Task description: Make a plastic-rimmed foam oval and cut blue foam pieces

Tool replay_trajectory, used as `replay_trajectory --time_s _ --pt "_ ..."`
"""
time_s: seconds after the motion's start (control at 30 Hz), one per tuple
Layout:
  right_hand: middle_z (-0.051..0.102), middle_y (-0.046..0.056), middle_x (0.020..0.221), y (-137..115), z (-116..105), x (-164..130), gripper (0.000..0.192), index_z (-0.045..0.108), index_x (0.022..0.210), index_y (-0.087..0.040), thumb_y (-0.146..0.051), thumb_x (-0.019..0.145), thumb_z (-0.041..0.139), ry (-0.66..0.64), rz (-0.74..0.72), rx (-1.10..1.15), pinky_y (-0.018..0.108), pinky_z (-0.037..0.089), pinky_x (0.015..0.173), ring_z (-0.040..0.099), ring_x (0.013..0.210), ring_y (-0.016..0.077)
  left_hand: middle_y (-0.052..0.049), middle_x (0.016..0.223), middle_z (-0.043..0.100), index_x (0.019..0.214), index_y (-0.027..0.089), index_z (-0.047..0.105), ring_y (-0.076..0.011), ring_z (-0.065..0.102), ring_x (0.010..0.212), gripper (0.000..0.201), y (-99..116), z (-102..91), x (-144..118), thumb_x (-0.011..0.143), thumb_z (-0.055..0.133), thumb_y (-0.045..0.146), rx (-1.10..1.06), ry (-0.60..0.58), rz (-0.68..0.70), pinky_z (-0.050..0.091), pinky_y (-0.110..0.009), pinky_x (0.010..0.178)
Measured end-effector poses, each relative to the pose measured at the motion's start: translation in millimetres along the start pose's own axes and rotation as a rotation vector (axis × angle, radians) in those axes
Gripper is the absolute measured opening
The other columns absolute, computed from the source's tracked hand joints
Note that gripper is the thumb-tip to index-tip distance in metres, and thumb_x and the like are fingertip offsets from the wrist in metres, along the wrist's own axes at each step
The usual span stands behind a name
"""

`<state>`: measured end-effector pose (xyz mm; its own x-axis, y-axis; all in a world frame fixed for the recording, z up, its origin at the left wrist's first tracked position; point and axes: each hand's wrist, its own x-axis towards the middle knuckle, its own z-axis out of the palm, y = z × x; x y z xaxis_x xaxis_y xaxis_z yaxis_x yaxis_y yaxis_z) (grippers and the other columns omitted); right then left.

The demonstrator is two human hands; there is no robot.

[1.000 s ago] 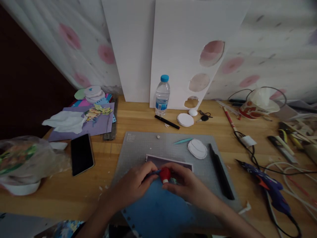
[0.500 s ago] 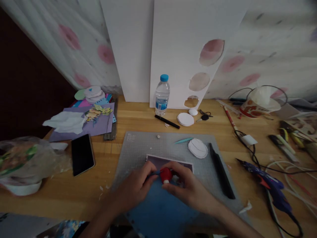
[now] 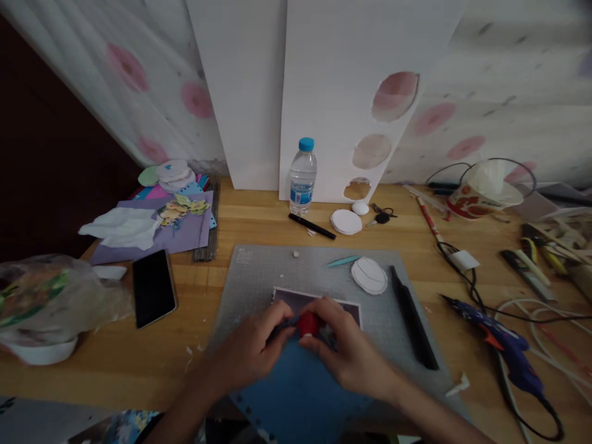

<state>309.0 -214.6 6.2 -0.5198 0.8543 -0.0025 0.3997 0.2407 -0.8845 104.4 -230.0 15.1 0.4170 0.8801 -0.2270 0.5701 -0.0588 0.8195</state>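
Both hands meet over the near centre of the grey cutting mat (image 3: 259, 271), working a small red-capped object (image 3: 308, 324), likely a glue stick or similar applicator, though too small and dim to name. The left hand (image 3: 252, 348) has its fingers curled shut around a thin dark-blue shaft at 9 o'clock of the cap; the right hand (image 3: 349, 351) pinches the red cap from 3 o'clock, fingers closed on it. Judged step: fitting or twisting the cap, over the blue paper sheet (image 3: 296, 394) that lies at 6 o'clock of a dark white-bordered card (image 3: 296, 299). The next move seems to call for a steady two-handed grip and keeping the tip clear of the sheet. Hidden: the object's tip, the card's near edge under the hands, the sheet's near edge cut off by the frame. At 2 o'clock of the hands, a white oval cutout (image 3: 369, 275); beside it a black ruler-like bar (image 3: 413, 327) on the mat.
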Motion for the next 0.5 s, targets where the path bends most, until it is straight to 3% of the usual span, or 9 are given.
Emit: replay_trajectory --time_s 0.13,0.3,0.5 --pt "0.06 0.002 0.086 -0.4 -1.3 2.6 0.008 0.054 0.091 -0.021 -0.02 0.085 0.06 -0.024 -0.003 0.0 0.031 0.042 0.072 0.053 0.079 0.0174 -0.003 0.113 0.062 0.123 0.027 0.045 -0.0215 0.059 0.097 0.055 7.8 -11.4 0.5 0.074 0.07 0.034 0.028 -0.015 0.045 0.045 -0.031 0.081" --pt "0.06 0.002 0.085 -4.0 -1.3 6.0 0.01 0.052 0.084 -0.02 -0.014 0.081 0.061 -0.076 -0.027 0.005 0.031 0.041 0.072 0.052 0.079 0.0174 -0.002 0.082 0.063 0.086 0.02 0.061 -0.0201 0.058 0.076 0.04 10.7 -19.8 21.8 0.074 0.068 0.057 0.209 -0.115 0.189 0.04 -0.028 0.067" --pt "0.059 0.003 0.084 -3.1 -0.1 6.7 0.009 0.052 0.082 -0.019 -0.012 0.08 0.057 -0.093 -0.016 0.037 0.031 0.041 0.071 0.052 0.078 0.0177 0.001 0.072 0.06 0.085 0.02 0.065 -0.0151 0.053 0.064 0.037 2.1 -19.5 35.4 0.076 0.065 0.056 0.216 -0.184 0.329 0.035 -0.025 0.06"
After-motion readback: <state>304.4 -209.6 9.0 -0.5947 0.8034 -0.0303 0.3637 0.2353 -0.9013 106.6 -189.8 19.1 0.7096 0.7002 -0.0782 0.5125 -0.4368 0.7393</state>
